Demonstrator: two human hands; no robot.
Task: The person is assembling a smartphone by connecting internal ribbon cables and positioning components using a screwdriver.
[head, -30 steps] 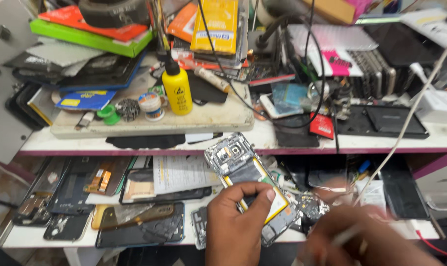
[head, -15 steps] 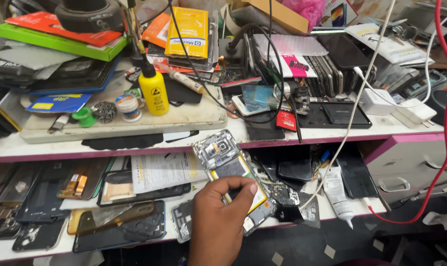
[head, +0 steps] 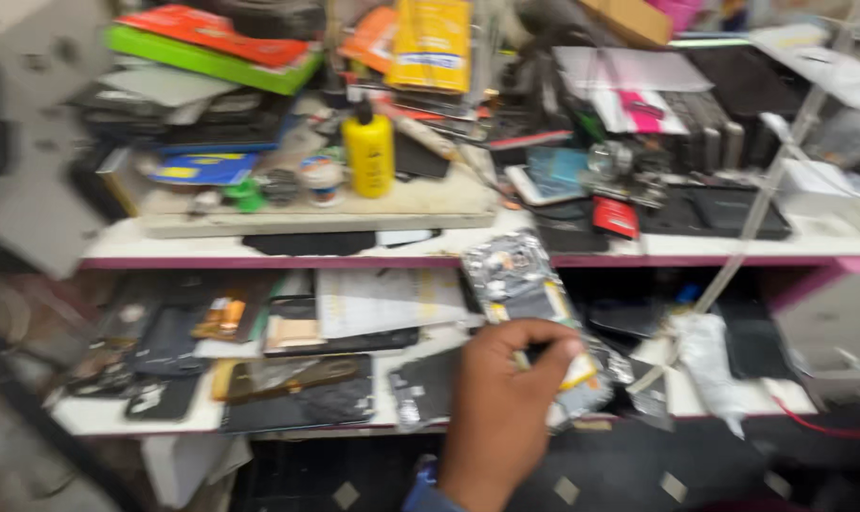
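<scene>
One hand (head: pixel 506 398) held an open phone (head: pixel 525 303) with its fingers curled around it, over the near shelf (head: pixel 117 412). A yellow bottle (head: pixel 368 154) stood far behind. The other hand was out of sight.

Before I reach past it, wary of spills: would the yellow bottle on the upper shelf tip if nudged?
Probably. The yellow bottle stands upright, tall and narrow, so a push high up may topple it. Round-bodied, it would likely roll toward the small jar beside it.
</scene>
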